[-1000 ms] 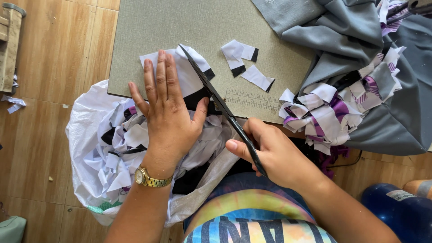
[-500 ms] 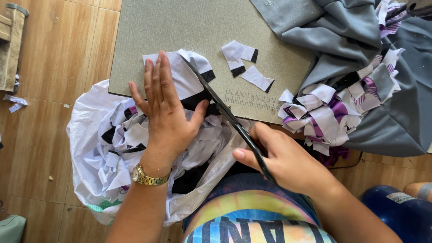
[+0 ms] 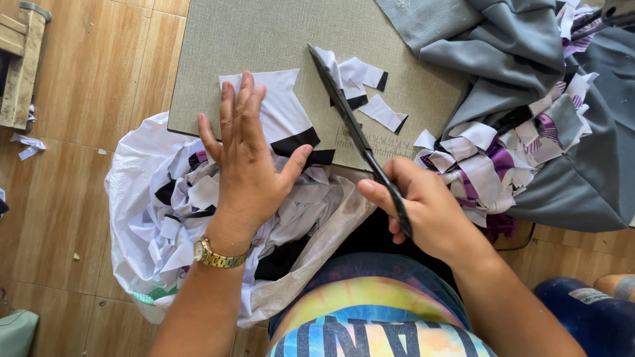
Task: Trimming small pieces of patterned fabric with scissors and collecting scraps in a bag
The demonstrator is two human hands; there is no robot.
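Nearest to me, my right hand (image 3: 430, 211) is clenched around the handles of the black scissors (image 3: 354, 129), whose blades lie closed and point away across the grey-green cutting mat (image 3: 264, 33). My left hand (image 3: 248, 168) lies flat, fingers (image 3: 238, 109) spread and released, gripping nothing, pressing the white fabric piece with a black band (image 3: 281, 119) onto the mat's near edge. Below it sits a white sack of scraps (image 3: 132, 198).

I judge the risk to be the blades: my left thumb rests near the black band, just beside the cutting line, so a slip could nick it. Light pressure could also let the cloth shift and skew a cut.

Farther off lie small white offcuts (image 3: 383, 112); to the right is a grey cloth heaped with purple and white scraps (image 3: 503, 158).
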